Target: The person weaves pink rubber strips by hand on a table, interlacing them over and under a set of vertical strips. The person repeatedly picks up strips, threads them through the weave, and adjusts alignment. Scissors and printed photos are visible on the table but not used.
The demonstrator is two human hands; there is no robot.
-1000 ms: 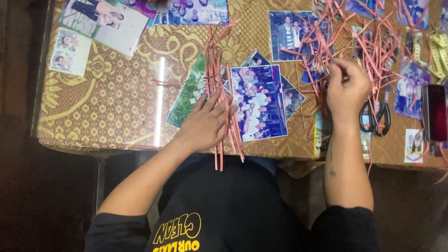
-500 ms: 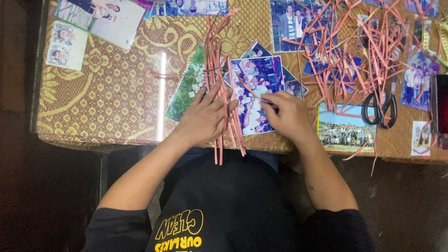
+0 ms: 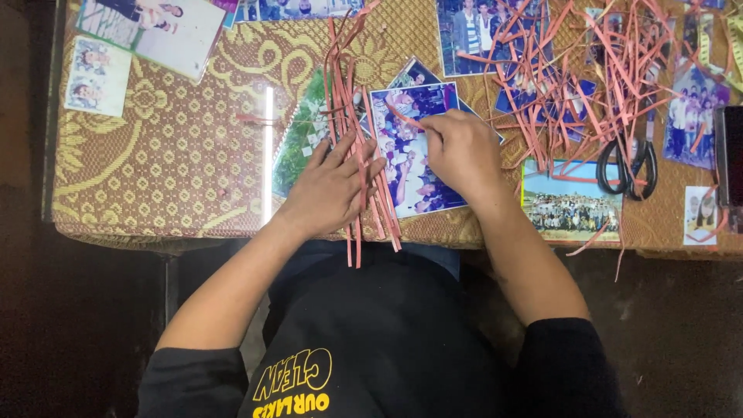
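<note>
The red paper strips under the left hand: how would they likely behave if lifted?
Probably floppy: the red paper strips droop over the table edge. Likely very light, scattering easily, like the tangled pile. The left hand pins them flat.

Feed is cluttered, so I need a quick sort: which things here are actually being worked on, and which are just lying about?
In hand:
left hand flat on red strip bundle
right hand pinching one red strip over the centre photo

Lying about:
scissors
loose strip pile
landscape photo
corner photos

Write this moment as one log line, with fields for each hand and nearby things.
left hand: flat on red paper strips | right hand: pinching one strip over photo | nearby: scissors, loose strip pile
</note>
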